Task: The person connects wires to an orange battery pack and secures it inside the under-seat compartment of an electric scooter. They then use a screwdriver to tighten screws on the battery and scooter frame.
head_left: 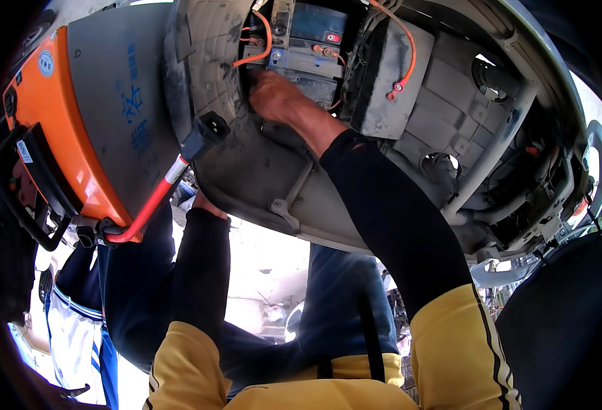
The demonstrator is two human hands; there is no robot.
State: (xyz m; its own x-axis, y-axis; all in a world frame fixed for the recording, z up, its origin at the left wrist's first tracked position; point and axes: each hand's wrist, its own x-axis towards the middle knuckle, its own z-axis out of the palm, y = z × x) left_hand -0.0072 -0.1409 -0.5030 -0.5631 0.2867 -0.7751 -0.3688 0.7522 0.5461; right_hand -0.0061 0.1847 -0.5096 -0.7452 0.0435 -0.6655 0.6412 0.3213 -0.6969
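My right hand (pixel 273 96) reaches into the open body of a vehicle, beside dark batteries (pixel 308 91). Its fingers are curled, and whatever they hold is hidden in shadow. Just above it, an orange cable (pixel 268 46) bends down over the battery bay. Of my left hand (pixel 208 203) only a strip near the wrist shows; the rest is hidden behind the lower edge of the grey plastic shell (pixel 246 178). A red and white cable (pixel 152 208) with a dark plug (pixel 205 134) stands out in front of the shell, near my left wrist.
An orange and grey battery case (pixel 119 102) with a black handle (pixel 51 232) stands at left. A loose orange cable (pixel 411 58) hangs over a grey box (pixel 391 102) at right. A metal tube (pixel 496 147) crosses the shell. Another person (pixel 75 328) is at lower left.
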